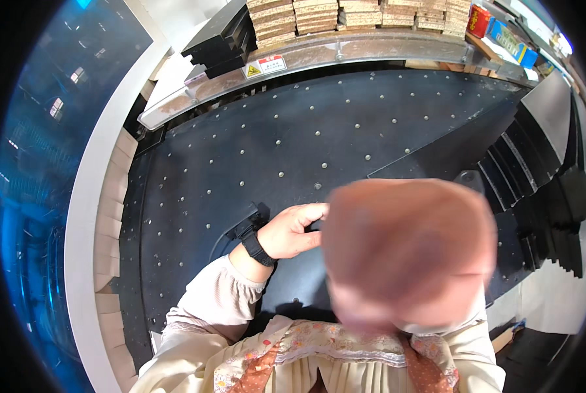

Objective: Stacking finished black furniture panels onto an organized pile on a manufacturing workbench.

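Observation:
My left hand is low over the dark table, a black strap around its wrist. Its thumb and index finger are apart, and their tips pass behind my right hand. No object shows in the part of the left hand I can see. Close to the camera, my right hand looms large and smeared by motion; its fingers and anything in them cannot be made out. Beneath both hands lies the black table, set with rows of small pale studs.
Stacked chipboard strips line the far ledge, beside black boards. Black panels lean in layers at the right. A red can and a blue box sit at the far right. A white frame edges the left side.

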Demonstrator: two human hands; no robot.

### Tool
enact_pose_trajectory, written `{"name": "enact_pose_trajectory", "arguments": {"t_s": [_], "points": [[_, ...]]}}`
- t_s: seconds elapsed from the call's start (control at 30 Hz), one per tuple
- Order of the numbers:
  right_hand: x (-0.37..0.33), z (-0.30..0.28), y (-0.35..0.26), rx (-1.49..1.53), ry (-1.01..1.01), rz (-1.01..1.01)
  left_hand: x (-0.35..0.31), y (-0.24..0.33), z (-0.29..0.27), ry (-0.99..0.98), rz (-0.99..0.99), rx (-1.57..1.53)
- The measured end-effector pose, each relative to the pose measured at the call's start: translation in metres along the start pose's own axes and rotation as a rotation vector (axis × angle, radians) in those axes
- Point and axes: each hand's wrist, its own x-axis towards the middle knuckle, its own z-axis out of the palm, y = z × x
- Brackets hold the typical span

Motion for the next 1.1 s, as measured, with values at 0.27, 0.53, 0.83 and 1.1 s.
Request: {"name": "enact_pose_trajectory", "arguments": {"t_s": [0.27,0.53,0.83,1.1], "points": [[-0.046,0.046,0.090,-0.787,-0.098,0.306,-0.010,-0.003,-0.007,0.076,0.083,-0.088],[-0.082,0.042,0.092,-0.826,-0.039,0.448,-0.015,0.011,-0.011,0.118,-0.015,-0.045],[-0.109,0.056,0.101,-0.820,-0.118,0.711,-0.004,-0.002,-0.010,-0.018,0.136,0.313],[-0.099,0.070,0.099,-0.543,-0.033,0.920,-0.015,0.001,0.006,0.008,0.042,-0.077]]}}
